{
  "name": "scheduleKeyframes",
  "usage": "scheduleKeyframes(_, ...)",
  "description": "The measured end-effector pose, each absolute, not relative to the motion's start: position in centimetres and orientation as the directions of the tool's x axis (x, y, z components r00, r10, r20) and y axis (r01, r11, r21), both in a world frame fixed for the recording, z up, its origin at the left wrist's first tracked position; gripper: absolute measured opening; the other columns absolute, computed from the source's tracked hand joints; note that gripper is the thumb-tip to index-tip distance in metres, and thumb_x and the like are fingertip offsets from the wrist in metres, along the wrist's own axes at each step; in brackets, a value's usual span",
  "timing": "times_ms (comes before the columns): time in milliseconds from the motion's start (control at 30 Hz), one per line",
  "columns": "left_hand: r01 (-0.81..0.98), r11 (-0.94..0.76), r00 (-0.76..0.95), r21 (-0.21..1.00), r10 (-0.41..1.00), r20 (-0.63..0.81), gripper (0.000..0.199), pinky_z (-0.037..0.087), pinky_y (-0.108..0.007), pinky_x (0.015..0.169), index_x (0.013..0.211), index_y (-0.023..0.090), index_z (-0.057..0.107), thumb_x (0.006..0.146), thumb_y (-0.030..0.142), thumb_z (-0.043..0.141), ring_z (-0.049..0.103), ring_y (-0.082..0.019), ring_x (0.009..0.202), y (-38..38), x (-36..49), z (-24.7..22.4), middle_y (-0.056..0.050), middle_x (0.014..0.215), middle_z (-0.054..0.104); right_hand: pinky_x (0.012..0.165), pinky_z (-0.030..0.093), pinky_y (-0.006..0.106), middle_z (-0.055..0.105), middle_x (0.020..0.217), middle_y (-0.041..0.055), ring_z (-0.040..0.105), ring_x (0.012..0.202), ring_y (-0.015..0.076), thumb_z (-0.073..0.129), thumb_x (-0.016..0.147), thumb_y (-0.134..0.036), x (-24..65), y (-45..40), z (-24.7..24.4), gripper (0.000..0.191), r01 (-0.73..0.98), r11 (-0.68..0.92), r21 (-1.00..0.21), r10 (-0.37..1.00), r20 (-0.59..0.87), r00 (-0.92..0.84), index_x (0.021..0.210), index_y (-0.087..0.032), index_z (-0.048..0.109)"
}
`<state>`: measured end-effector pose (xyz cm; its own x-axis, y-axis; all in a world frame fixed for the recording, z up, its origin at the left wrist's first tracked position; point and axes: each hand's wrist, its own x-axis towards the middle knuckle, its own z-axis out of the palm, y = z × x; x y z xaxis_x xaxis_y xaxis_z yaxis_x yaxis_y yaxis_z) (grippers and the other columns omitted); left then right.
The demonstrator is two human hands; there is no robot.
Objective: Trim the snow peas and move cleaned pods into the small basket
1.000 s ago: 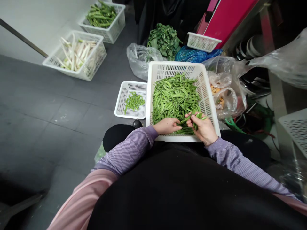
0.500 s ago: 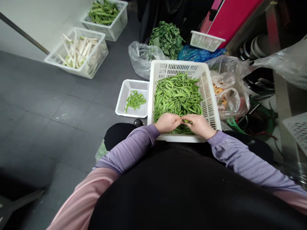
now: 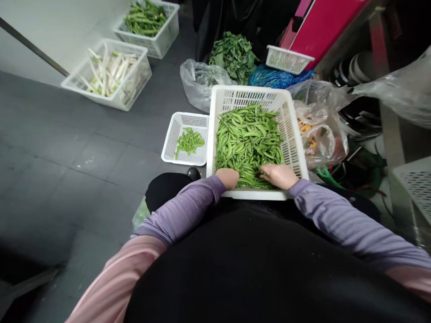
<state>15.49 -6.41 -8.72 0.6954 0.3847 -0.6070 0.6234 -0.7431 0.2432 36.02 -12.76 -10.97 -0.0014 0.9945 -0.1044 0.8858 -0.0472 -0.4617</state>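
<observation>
A person sits with a large white plastic basket across the lap, its near edge just against the black apron. The basket is heaped with green snow pea pods, which fill its middle and reach the near edge. The left hand sits at the near left of the heap, its fingers down among the pods, so I can't tell whether it is closed on anything. The right hand lies open and palm down on the pods at the near right, with the fingers pointing toward the left hand and no pod visibly gripped. Purple striped sleeves run back from both wrists. Just left of the large basket, a small white basket sits on the gray tile floor with a small bunch of pods inside. Farther off along the floor are a white basket of pale stalks and another of green stalks. Beyond the large basket lie a heap of leafy greens, a clear plastic bag and a blue bag. More clear bags are bunched against its right side.
</observation>
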Motion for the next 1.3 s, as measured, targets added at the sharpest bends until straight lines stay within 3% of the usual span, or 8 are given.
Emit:
scheduleKeyframes(133, 0.599, -0.763, 0.699, 0.242, 0.352, -0.623, 0.032, 0.050, -0.034, 0.077, 0.103, 0.009, 0.062, 0.075, 0.017, 0.050, 0.060, -0.027, 0.096, -6.2, 15.5, -8.5, -0.018, 0.108, 0.060, 0.060, 0.040, 0.028, 0.062, 0.089, 0.0134, 0.061, 0.072, 0.0199, 0.041, 0.085, -0.019, 34.3, -12.2, -13.0, 0.021, 0.951, 0.305, 0.061, 0.847, -0.474, -0.241, 0.095, -0.013, 0.058)
scheduleKeyframes(467, 0.668, -0.694, 0.697, 0.269, 0.458, -0.551, 0.037, 0.049, -0.034, 0.078, 0.100, 0.009, 0.064, 0.083, 0.034, 0.042, 0.061, -0.028, 0.094, -6.3, 16.3, -8.2, -0.017, 0.095, 0.065, 0.059, 0.041, 0.028, 0.060, 0.096, 0.0140, 0.062, 0.075, 0.0200, 0.034, 0.088, -0.019, 34.3, -11.4, -13.5, 0.027, 0.941, 0.321, 0.108, 0.833, -0.505, -0.227, 0.100, -0.013, 0.057)
scheduleKeyframes(600, 0.713, -0.656, 0.667, 0.248, 0.527, -0.527, 0.040, 0.048, -0.034, 0.077, 0.095, 0.012, 0.066, 0.083, 0.043, 0.044, 0.061, -0.027, 0.093, -6.1, 15.9, -8.4, -0.016, 0.092, 0.066, 0.057, 0.039, 0.026, 0.061, 0.094, 0.0120, 0.060, 0.072, 0.0179, 0.047, 0.082, -0.021, 34.3, -11.3, -12.8, 0.017, 0.995, 0.096, 0.001, 0.893, -0.442, -0.086, 0.086, -0.014, 0.061)
scheduleKeyframes(667, 0.714, -0.659, 0.667, 0.237, 0.536, -0.518, 0.036, 0.048, -0.032, 0.075, 0.092, 0.013, 0.066, 0.082, 0.041, 0.047, 0.062, -0.026, 0.091, -6.1, 15.8, -8.5, -0.015, 0.091, 0.066, 0.052, 0.036, 0.024, 0.062, 0.083, 0.0082, 0.055, 0.060, 0.0132, 0.057, 0.076, -0.025, 34.7, -11.8, -12.0, 0.012, 0.949, -0.211, -0.233, 0.897, -0.431, 0.093, 0.080, -0.015, 0.061)
scheduleKeyframes(733, 0.661, -0.694, 0.726, 0.286, 0.494, -0.479, 0.031, 0.048, -0.031, 0.074, 0.090, 0.013, 0.065, 0.081, 0.037, 0.049, 0.062, -0.025, 0.088, -6.3, 15.8, -8.6, -0.013, 0.091, 0.066, 0.043, 0.030, 0.023, 0.060, 0.071, 0.0029, 0.043, 0.045, 0.0077, 0.061, 0.072, -0.032, 34.9, -12.6, -11.0, 0.017, 0.642, -0.526, -0.558, 0.821, -0.531, 0.210, 0.077, -0.016, 0.058)
scheduleKeyframes(800, 0.559, -0.727, 0.822, 0.398, 0.425, -0.378, 0.026, 0.047, -0.029, 0.075, 0.092, 0.014, 0.063, 0.083, 0.032, 0.047, 0.061, -0.022, 0.088, -6.7, 16.2, -8.6, -0.010, 0.093, 0.065, 0.038, 0.024, 0.021, 0.056, 0.061, -0.0015, 0.031, 0.037, 0.0044, 0.064, 0.067, -0.037, 34.7, -13.5, -9.9, 0.024, 0.177, -0.676, -0.716, 0.737, -0.656, 0.163, 0.075, -0.016, 0.055)
scheduleKeyframes(933, 0.387, -0.738, 0.917, 0.552, 0.370, -0.148, 0.028, 0.045, -0.025, 0.078, 0.092, 0.013, 0.059, 0.090, 0.024, 0.033, 0.059, -0.016, 0.087, -7.6, 16.9, -8.4, -0.006, 0.093, 0.064, 0.035, 0.018, 0.018, 0.047, 0.047, -0.0067, 0.028, 0.035, 0.0025, 0.076, 0.051, -0.031, 33.1, -14.6, -8.2, 0.030, -0.266, -0.661, -0.702, 0.720, -0.693, 0.039, 0.066, -0.014, 0.055)
scheduleKeyframes(1300, 0.378, -0.812, 0.908, 0.445, 0.419, -0.007, 0.021, 0.040, -0.024, 0.058, 0.075, 0.013, 0.059, 0.081, 0.023, 0.041, 0.058, -0.016, 0.071, -7.9, 16.1, -7.6, -0.007, 0.076, 0.063, 0.034, 0.020, 0.018, 0.049, 0.042, -0.0040, 0.031, 0.034, 0.0028, 0.075, 0.049, -0.023, 30.9, -14.6, -6.7, 0.022, -0.386, -0.646, -0.658, 0.699, -0.713, 0.046, 0.054, -0.014, 0.055)
